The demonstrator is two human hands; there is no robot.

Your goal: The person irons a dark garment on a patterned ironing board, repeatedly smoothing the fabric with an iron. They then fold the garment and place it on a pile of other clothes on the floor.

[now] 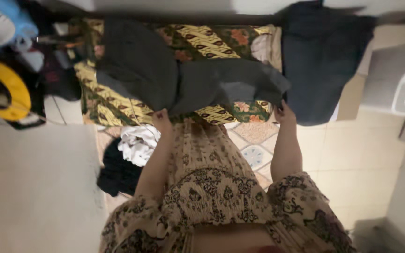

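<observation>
- A patterned batik cloth (pixel 198 42) — yellow, green and floral — lay spread flat under everything.
- The dark grey garment (pixel 165 77), soft and matte, lay across it (folds blurred).
- A dark blue fabric pile (pixel 322 56) slumped at right, its top cut off.
- Left hand (pixel 161 117) pinched the garment's near edge.
- Right hand (pixel 284 112) gripped its other end — fingers hard to make out.

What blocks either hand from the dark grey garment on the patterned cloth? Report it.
Nothing visible. The left hand and the right hand both already touch the near edge of the dark grey garment, which lies on the patterned cloth.
</observation>
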